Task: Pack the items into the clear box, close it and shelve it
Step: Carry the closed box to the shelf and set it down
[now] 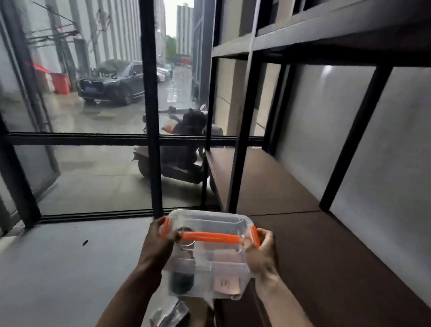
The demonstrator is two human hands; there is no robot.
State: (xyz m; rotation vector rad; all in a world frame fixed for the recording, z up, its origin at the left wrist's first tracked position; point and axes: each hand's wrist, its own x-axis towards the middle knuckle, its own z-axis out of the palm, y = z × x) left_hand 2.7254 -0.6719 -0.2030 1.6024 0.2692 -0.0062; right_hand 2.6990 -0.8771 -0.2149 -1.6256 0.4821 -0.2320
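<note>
The clear box (206, 257) is held in the air at the bottom centre, lid on, with an orange handle (210, 237) across the top and orange side clips. My left hand (159, 238) grips its left end and my right hand (260, 250) grips its right end. Inside, a dark round item (182, 282), a beige card (226, 284) and a round ring-shaped item show through the plastic. The box hangs just left of the brown shelf board (330, 260), beside its front edge and apart from it.
A black metal shelving frame (352, 139) with brown boards fills the right side, with another level above. A black-framed glass wall (149, 102) stands ahead, with a scooter and cars outside. The grey floor (48, 279) lies to the left, with some blurred objects below the box.
</note>
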